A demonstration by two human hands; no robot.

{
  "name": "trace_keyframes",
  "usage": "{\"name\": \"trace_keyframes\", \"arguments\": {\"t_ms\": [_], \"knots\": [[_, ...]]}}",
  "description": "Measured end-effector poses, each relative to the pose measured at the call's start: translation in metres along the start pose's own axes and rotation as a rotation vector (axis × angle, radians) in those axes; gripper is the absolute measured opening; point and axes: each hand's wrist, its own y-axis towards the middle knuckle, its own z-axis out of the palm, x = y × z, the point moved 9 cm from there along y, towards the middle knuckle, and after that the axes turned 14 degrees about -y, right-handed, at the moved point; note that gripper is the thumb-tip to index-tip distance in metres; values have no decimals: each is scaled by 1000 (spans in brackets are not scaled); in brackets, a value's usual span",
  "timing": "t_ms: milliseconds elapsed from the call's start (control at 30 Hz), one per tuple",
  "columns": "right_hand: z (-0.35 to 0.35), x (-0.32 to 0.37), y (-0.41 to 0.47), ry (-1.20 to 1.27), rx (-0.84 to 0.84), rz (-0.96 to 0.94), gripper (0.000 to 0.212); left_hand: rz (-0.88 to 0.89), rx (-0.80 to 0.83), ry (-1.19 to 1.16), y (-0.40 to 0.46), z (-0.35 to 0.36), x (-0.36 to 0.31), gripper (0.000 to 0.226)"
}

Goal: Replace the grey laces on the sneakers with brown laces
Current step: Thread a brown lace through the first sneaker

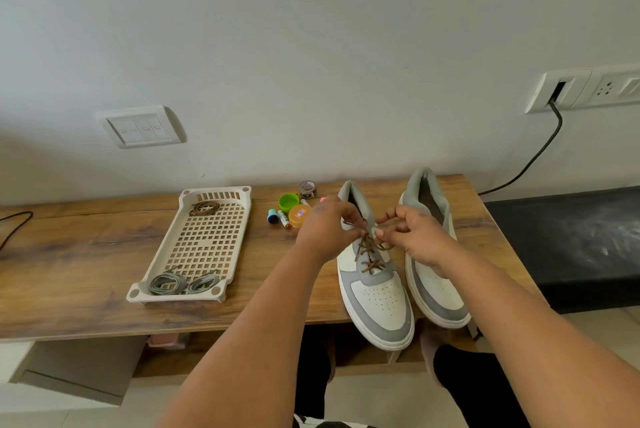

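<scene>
Left hand (325,226) fingers (349,216) were curled and pinched one end of the brown lace (369,251) at the top of the near sneaker (375,296). Right hand (419,237) fingers (388,219) were curled likewise on the other end. The two hands met just above the top eyelets, probably so both ends could be drawn up evenly or tied; whether a knot was forming could not be told.

The brown lace crossed the eyelets from low on the tongue up to the hands, so this shoe looked nearly finished. It lay toe toward the person, toe overhanging the table (86,254) edge, which put the lacing within easy reach.

The second sneaker (436,289) lay just beside it on the right, partly behind the right hand; no lace could be seen on it.

The tray (207,240) stood well apart to the left. Two grey laces (183,284) lay coiled at its near end, presumably set aside after removal. One coiled brown lace (204,207) waited at its far end, likely for the second shoe.

Small items (291,211) sat between tray and shoes, not in use.
</scene>
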Motion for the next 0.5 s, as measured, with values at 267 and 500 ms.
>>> {"name": "trace_keyframes", "arguments": {"t_ms": [267, 500], "knots": [[-5, 9, -7, -223, -272, -16, 8, 2, -13, 65, -4, 8, -2, 13], [1, 18, -20, -361, -370, -70, 15, -6, 10, 45, -2, 11, 4, 15]]}}
